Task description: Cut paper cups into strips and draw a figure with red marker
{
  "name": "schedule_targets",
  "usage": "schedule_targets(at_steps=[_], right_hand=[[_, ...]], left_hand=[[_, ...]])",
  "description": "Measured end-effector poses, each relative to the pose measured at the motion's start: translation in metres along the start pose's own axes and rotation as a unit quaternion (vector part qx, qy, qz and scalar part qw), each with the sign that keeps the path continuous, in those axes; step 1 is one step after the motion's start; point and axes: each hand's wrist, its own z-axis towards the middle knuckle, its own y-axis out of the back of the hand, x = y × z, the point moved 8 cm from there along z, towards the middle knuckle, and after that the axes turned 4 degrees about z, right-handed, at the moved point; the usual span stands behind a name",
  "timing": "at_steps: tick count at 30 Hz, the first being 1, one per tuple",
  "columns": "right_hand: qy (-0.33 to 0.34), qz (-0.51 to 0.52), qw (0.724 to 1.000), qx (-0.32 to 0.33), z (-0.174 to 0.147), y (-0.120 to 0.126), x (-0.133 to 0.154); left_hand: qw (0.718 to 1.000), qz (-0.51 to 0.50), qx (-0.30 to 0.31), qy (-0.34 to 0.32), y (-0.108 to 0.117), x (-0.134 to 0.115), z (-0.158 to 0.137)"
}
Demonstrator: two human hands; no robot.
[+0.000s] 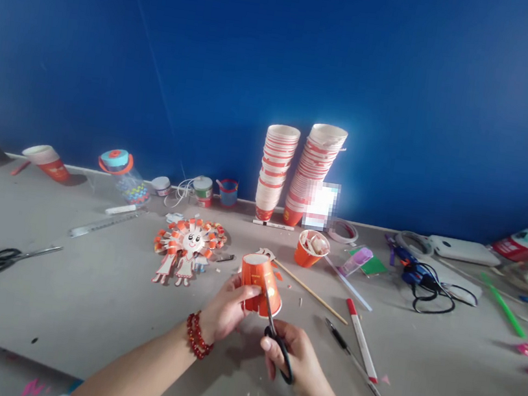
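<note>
My left hand [231, 308] is closed around an orange paper cup [253, 278], held upside down with its base up. Slits run up from the cup's rim on the lower side. In my right hand [294, 358] is a pair of black-handled scissors [280, 343], fingers through the loops. Its blades lie against the right part of the cup's wall; how far apart they are is hard to make out. Just behind the cup sits a small paper cut-out [265, 252], partly hidden. Left of my hands lies a paper doll [193, 239] with an orange and white curled fringe.
Two tall stacks of paper cups, a left stack [278, 167] and a right stack [315, 166], stand by the blue wall. A cup of scraps [308, 250], a wooden stick [312, 290], a red marker [362, 341] and a pen [358, 365] lie rightward. Other scissors [14, 259] rest far left.
</note>
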Motion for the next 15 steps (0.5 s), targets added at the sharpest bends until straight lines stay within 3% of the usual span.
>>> schedule_targets(at_steps=[9,15], right_hand=[[0.001,0.005,0.994,0.113,-0.009,-0.013,0.016],[-0.004,0.035,0.992,0.123,-0.009,-0.012,0.017]], left_hand=[[0.984,-0.142,-0.091,-0.051,0.032,-0.016,0.009],[0.989,-0.123,-0.075,-0.044,0.031,-0.016,0.006]])
